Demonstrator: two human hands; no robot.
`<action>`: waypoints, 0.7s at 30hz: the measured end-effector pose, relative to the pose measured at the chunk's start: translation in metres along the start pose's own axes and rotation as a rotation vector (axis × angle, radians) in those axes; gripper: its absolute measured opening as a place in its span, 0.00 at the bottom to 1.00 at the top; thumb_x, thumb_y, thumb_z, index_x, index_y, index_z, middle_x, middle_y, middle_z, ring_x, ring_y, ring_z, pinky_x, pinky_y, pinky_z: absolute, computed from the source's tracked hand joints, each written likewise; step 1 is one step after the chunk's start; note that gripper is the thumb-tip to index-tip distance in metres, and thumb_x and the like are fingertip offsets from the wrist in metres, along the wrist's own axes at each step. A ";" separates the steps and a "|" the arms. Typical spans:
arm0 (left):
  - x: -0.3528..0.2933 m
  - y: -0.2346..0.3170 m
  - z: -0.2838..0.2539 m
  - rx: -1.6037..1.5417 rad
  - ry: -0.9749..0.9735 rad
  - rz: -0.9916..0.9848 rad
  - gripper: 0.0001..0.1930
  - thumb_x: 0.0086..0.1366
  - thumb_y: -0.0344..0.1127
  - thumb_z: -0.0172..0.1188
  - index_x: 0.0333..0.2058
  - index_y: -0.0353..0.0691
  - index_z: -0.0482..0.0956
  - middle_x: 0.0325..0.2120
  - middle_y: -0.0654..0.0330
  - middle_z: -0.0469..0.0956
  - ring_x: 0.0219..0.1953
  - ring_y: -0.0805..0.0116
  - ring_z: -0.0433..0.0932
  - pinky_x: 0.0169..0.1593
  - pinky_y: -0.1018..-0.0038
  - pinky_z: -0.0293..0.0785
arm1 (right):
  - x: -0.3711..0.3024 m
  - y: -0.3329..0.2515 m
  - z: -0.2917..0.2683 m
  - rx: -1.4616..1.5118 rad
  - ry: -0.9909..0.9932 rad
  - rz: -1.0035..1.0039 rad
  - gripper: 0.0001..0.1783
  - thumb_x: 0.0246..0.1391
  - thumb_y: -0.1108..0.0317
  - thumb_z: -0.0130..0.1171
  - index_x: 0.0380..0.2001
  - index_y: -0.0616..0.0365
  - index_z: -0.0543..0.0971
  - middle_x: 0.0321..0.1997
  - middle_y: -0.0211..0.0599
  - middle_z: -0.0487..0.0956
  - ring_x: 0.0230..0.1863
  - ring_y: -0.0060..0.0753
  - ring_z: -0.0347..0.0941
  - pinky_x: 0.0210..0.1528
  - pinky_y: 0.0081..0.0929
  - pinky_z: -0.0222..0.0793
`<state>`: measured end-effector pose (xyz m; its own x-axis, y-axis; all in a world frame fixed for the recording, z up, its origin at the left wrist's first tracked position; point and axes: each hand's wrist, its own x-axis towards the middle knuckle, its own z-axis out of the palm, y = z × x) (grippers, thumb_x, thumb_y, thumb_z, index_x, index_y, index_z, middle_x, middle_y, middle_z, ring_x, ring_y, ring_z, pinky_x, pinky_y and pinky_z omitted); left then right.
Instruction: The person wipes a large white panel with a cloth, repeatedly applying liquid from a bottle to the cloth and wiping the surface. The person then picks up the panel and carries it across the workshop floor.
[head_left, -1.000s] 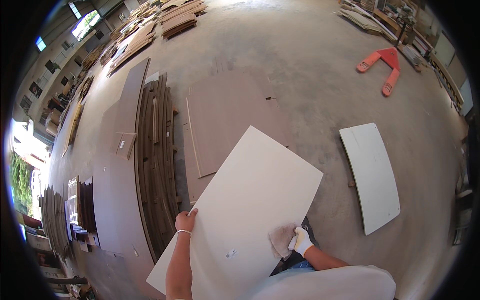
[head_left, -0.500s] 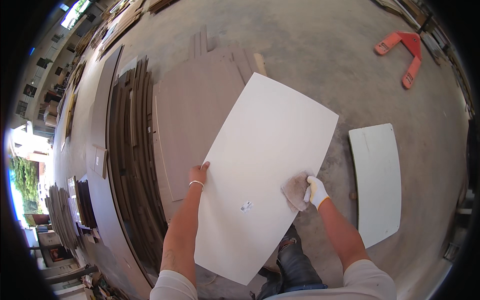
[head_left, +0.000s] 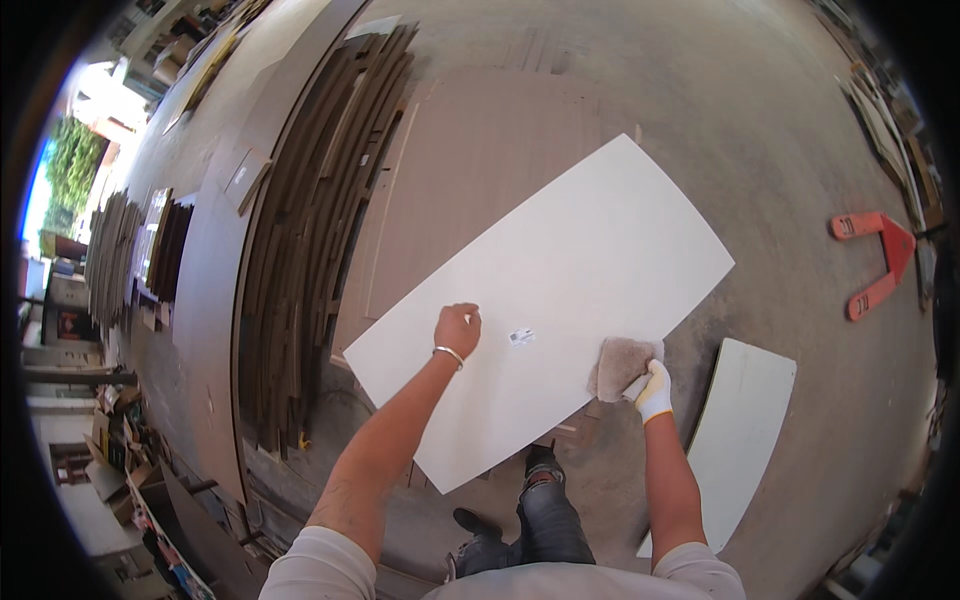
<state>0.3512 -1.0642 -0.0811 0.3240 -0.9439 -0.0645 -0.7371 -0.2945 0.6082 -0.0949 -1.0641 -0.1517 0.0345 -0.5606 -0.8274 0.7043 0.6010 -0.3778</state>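
Both hands are on the big white board (head_left: 545,310). Left hand (head_left: 458,327) is curled shut, fist pressing down on the board's top face near its middle, a thin bracelet at the wrist. Right hand (head_left: 652,390) wears a white glove and is closed on a gray rag (head_left: 622,365), w/ the rag flat on the board by its 4 o'clock edge.

Head view: the board lies tilted, long way from 7 o'clock up to 1 o'clock, resting over a brown panel (head_left: 480,170) on the floor. A tiny sticker (head_left: 520,337) sits on the board just at 3 o'clock of the left fist. Dark curved wood strips (head_left: 310,230) are piled at 9 o'clock of the board. A 2nd white panel (head_left: 735,430) lies on the concrete at 4 o'clock, apart from the board. An orange pallet jack (head_left: 880,255) sits far off at 3 o'clock.

Step looks like wiping the board clean, left hand keeping it still. Next move prob needs the rag slid across the face w/ even push, fist holding firm so the board doesn't slip.
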 end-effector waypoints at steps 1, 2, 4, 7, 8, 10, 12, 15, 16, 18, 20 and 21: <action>-0.042 -0.009 -0.001 0.069 -0.020 -0.022 0.11 0.64 0.35 0.60 0.40 0.41 0.88 0.42 0.51 0.86 0.49 0.46 0.79 0.55 0.58 0.77 | -0.010 -0.001 -0.003 -0.007 -0.010 -0.006 0.26 0.67 0.60 0.43 0.65 0.55 0.68 0.68 0.44 0.73 0.67 0.49 0.70 0.70 0.55 0.67; -0.100 -0.031 0.000 0.145 -0.089 -0.090 0.11 0.63 0.35 0.60 0.41 0.42 0.88 0.44 0.52 0.86 0.51 0.46 0.79 0.56 0.57 0.77 | -0.021 0.009 -0.002 -0.013 -0.001 -0.006 0.26 0.67 0.60 0.43 0.66 0.54 0.68 0.68 0.43 0.72 0.68 0.49 0.69 0.70 0.55 0.65; -0.220 -0.067 -0.001 0.253 -0.296 -0.305 0.13 0.62 0.36 0.59 0.42 0.44 0.89 0.47 0.54 0.85 0.54 0.47 0.77 0.58 0.56 0.76 | -0.043 0.034 -0.007 -0.040 -0.027 0.005 0.26 0.68 0.59 0.43 0.66 0.53 0.68 0.69 0.43 0.72 0.69 0.50 0.68 0.70 0.57 0.65; -0.392 -0.076 -0.007 0.112 -0.718 -0.727 0.19 0.65 0.43 0.54 0.48 0.43 0.87 0.54 0.49 0.82 0.56 0.44 0.80 0.62 0.56 0.75 | -0.091 0.057 -0.020 -0.224 -0.063 0.015 0.26 0.66 0.61 0.43 0.66 0.53 0.68 0.70 0.45 0.70 0.69 0.55 0.67 0.69 0.63 0.66; -0.467 -0.103 -0.022 0.147 -0.767 -0.764 0.19 0.65 0.42 0.55 0.48 0.41 0.87 0.53 0.48 0.83 0.54 0.44 0.81 0.61 0.56 0.75 | -0.115 0.096 -0.012 -0.216 -0.180 0.179 0.27 0.65 0.62 0.44 0.66 0.54 0.68 0.69 0.47 0.71 0.69 0.56 0.68 0.69 0.65 0.66; -0.557 -0.133 -0.042 0.077 -0.727 -0.861 0.19 0.64 0.41 0.55 0.47 0.40 0.87 0.50 0.46 0.84 0.53 0.44 0.82 0.60 0.55 0.76 | -0.150 0.151 0.030 -0.313 -0.390 0.453 0.29 0.61 0.64 0.47 0.65 0.55 0.70 0.67 0.47 0.74 0.67 0.57 0.70 0.69 0.66 0.65; -0.653 -0.130 -0.057 -0.111 -0.592 -0.985 0.18 0.64 0.40 0.55 0.45 0.40 0.88 0.47 0.45 0.84 0.52 0.44 0.83 0.59 0.55 0.77 | -0.206 0.204 0.047 -0.511 -0.514 0.691 0.30 0.56 0.68 0.52 0.64 0.57 0.71 0.64 0.46 0.76 0.65 0.57 0.72 0.70 0.65 0.65; -0.743 -0.114 -0.079 -0.335 -0.074 -1.235 0.17 0.64 0.40 0.55 0.43 0.39 0.88 0.45 0.43 0.84 0.49 0.41 0.83 0.56 0.54 0.77 | -0.279 0.298 0.089 -0.791 -0.771 0.794 0.29 0.57 0.72 0.57 0.64 0.57 0.73 0.64 0.49 0.76 0.66 0.57 0.72 0.68 0.66 0.66; -0.765 -0.107 -0.085 -0.323 0.023 -1.337 0.17 0.64 0.41 0.55 0.44 0.39 0.87 0.44 0.43 0.84 0.48 0.41 0.83 0.55 0.54 0.78 | -0.307 0.332 0.106 -0.843 -0.837 0.938 0.32 0.57 0.75 0.59 0.66 0.56 0.70 0.64 0.48 0.76 0.67 0.56 0.71 0.69 0.63 0.68; -0.832 -0.098 -0.106 -0.330 0.312 -1.374 0.16 0.66 0.42 0.54 0.43 0.42 0.87 0.42 0.46 0.85 0.46 0.42 0.83 0.52 0.52 0.78 | -0.370 0.415 0.119 -1.006 -1.072 1.005 0.37 0.53 0.75 0.62 0.68 0.55 0.67 0.65 0.45 0.75 0.66 0.56 0.71 0.69 0.61 0.68; -0.871 -0.072 -0.107 -0.383 0.565 -1.455 0.16 0.67 0.42 0.54 0.43 0.44 0.87 0.41 0.47 0.85 0.45 0.43 0.83 0.51 0.53 0.78 | -0.458 0.491 0.135 -1.119 -1.326 0.947 0.41 0.50 0.73 0.68 0.68 0.56 0.66 0.65 0.45 0.73 0.66 0.55 0.71 0.69 0.61 0.69; -0.883 -0.077 -0.127 -0.415 0.736 -1.497 0.15 0.68 0.42 0.54 0.43 0.44 0.87 0.41 0.48 0.85 0.45 0.43 0.83 0.51 0.54 0.78 | -0.518 0.548 0.165 -1.172 -1.418 1.117 0.40 0.51 0.75 0.66 0.69 0.57 0.66 0.66 0.46 0.73 0.66 0.56 0.71 0.68 0.62 0.69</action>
<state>0.1970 -0.1889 0.0292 0.8042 0.3923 -0.4465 0.5897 -0.6199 0.5176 0.3898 -0.5381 0.1385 0.7740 0.5807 -0.2525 -0.6070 0.5667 -0.5572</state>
